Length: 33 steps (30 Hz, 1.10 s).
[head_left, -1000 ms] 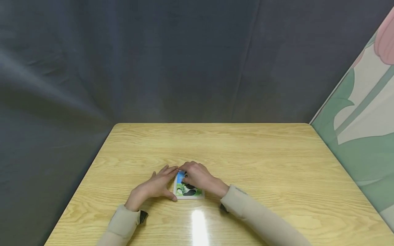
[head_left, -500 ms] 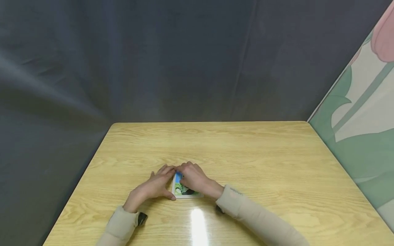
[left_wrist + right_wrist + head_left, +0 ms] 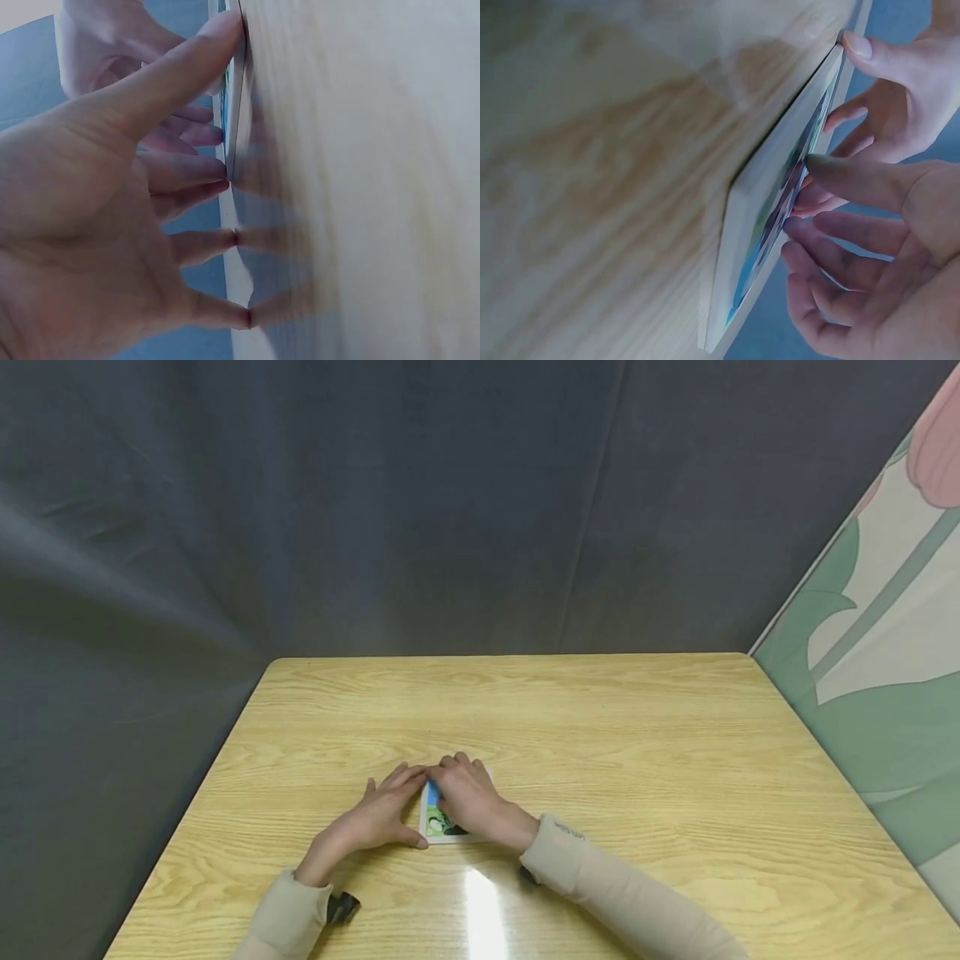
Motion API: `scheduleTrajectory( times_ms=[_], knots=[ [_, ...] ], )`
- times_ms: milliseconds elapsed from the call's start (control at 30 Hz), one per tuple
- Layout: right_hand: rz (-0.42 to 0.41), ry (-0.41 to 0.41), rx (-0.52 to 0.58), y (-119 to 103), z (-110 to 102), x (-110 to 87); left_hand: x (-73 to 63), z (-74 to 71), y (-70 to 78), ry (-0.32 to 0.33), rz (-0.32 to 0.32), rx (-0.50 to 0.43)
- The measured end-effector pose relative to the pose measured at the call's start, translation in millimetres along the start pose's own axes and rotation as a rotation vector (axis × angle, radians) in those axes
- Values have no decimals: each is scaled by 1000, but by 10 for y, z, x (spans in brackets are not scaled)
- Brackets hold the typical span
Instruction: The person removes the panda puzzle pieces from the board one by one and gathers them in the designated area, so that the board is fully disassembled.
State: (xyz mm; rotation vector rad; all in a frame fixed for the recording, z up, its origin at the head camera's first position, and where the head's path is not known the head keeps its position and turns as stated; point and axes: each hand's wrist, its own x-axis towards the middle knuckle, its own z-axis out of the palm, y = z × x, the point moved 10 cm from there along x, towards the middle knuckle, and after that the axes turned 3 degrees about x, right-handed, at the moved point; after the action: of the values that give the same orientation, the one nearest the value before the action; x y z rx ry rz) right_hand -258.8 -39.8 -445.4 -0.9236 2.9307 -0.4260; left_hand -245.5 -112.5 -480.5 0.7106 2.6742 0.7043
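Note:
A flat square panda picture (image 3: 437,825) with a white border lies on the table; it looks like a thin board. At its left side, my left hand (image 3: 375,818) spreads its fingers: the thumb touches the near left corner, and a fingertip reaches the far left corner. My right hand (image 3: 471,797) lies over the picture and covers much of it. In the right wrist view, the right thumb and fingertips touch the panda picture (image 3: 761,217) a little apart from each other. No separate thing shows between them. The other right fingers (image 3: 817,300) are loosely bent.
The wooden table (image 3: 637,735) extends around both hands, with a bright light reflection near the front. A dark curtain (image 3: 450,510) hangs behind it. At the right stands a panel with a flower pattern (image 3: 885,652).
My right hand has shifted slightly left over the panda picture, covering more of its lower part, and its fingertips meet the left hand's at the far left corner. The left hand keeps its place.

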Motion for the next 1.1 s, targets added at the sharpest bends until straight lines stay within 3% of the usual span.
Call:
scheduleTrajectory(
  times_ms=[267, 833, 1100],
  knots=[
    [38, -2, -13, -5, -7, 7, 7, -8, -11, 29, -7, -19],
    [57, -131, 151, 62, 34, 118, 15, -44, -19, 49, -35, -12],
    [124, -142, 66, 71, 48, 108, 14, -44, -8, 44, -40, -25]
  ],
)
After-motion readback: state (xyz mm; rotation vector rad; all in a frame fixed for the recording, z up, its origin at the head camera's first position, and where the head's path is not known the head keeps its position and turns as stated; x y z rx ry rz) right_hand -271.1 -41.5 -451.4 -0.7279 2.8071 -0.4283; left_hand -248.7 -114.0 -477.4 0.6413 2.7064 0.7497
